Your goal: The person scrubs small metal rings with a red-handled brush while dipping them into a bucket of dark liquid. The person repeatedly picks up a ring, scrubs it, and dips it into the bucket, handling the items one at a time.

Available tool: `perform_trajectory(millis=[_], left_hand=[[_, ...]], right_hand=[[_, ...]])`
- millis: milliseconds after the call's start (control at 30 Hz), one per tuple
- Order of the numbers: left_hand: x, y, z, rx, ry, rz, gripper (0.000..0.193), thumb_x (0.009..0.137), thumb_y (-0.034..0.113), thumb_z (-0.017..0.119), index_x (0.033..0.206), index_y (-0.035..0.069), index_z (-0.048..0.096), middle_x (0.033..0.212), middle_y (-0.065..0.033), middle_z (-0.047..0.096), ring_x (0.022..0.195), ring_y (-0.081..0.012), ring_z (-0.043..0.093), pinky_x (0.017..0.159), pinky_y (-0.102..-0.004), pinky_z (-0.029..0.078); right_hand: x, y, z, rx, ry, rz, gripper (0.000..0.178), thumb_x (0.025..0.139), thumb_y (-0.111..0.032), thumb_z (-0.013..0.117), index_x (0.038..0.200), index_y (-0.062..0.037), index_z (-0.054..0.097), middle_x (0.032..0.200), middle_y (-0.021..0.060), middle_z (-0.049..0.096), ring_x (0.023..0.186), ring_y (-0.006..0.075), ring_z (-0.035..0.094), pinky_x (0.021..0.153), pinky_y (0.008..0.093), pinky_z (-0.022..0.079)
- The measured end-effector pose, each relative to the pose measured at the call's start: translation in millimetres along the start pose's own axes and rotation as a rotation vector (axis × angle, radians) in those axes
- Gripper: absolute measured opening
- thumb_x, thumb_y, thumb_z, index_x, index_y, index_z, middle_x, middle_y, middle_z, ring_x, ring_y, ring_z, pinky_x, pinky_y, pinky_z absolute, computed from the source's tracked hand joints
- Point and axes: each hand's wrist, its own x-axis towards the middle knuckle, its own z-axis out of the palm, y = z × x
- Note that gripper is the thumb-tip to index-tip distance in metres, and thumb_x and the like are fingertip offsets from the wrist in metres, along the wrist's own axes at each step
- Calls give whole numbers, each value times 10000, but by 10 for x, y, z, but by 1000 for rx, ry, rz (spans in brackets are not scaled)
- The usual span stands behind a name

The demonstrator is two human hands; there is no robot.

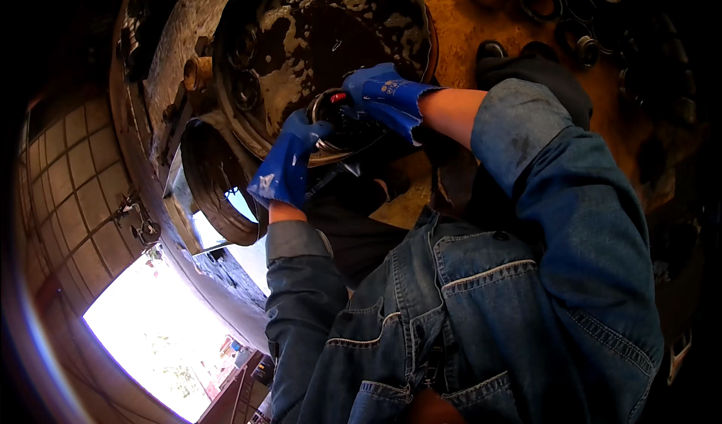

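Note:
Both my hands wear blue rubber gloves and meet over the near edge of a large round basin (252, 144) of dark liquid with patchy foam. My left hand (289, 152) is closed on the near-left side of a round, dark metal part (321, 111) with a shiny rim. From the right, my right hand (385, 97) reaches over the same part, its fingers curled. A small red piece (338, 98) shows at its fingertips; what it belongs to is hidden. Much of the metal part is covered by the gloves and shadow.
Left of the basin, an open round metal container (197, 174) stands tilted. Several ring-shaped parts (541, 1) lie on the brown floor at the far right. Other round parts (245, 89) sit inside the basin's left edge. A bright opening (162, 334) shows at lower left.

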Motion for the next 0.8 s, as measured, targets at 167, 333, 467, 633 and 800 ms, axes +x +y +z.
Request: perform_trajectory(millis=[167, 333, 467, 633, 800], left_hand=[[-19, -304, 62, -325, 44, 126, 527, 800, 116, 783, 1270, -78, 644, 1082, -140, 740, 948, -207, 714, 846, -341, 574], [-125, -364, 266, -550, 91, 217, 522, 842, 110, 788, 1308, -60, 627, 1153, -122, 725, 1001, -198, 701, 887, -330, 562], [-25, -633, 249, -581, 106, 203, 511, 847, 89, 780, 1311, -56, 626, 1158, -117, 723, 1003, -197, 700, 889, -326, 562], [16, -627, 367, -774, 90, 371, 510, 839, 73, 787, 1304, -61, 627, 1143, -115, 728, 1000, -202, 702, 892, -328, 568], [-425, -73, 619, -266, 442, 409, 482, 771, 58, 757, 1243, -2, 682, 1165, -142, 736, 1010, -248, 716, 927, -367, 570]], right_hand=[[7, -106, -250, -99, 56, 123, 344, 939, -458, 659, 1143, -205, 771, 1061, 62, 770, 959, 272, 745, 850, 407, 594], [174, -158, -128, -9, -36, -254, 346, 954, -443, 650, 1223, -243, 736, 1072, 40, 769, 969, 263, 732, 851, 404, 595], [300, -220, -84, -128, 4, -321, 276, 953, -377, 663, 1182, -244, 741, 1065, 30, 769, 976, 250, 730, 841, 400, 597], [269, 7, -96, 36, 60, 93, 360, 917, -453, 655, 1150, -191, 739, 1055, 76, 758, 958, 298, 719, 850, 417, 593], [182, 314, -301, 286, 303, 46, 463, 965, -505, 586, 945, -84, 778, 816, 166, 733, 772, 302, 702, 778, 446, 543]])
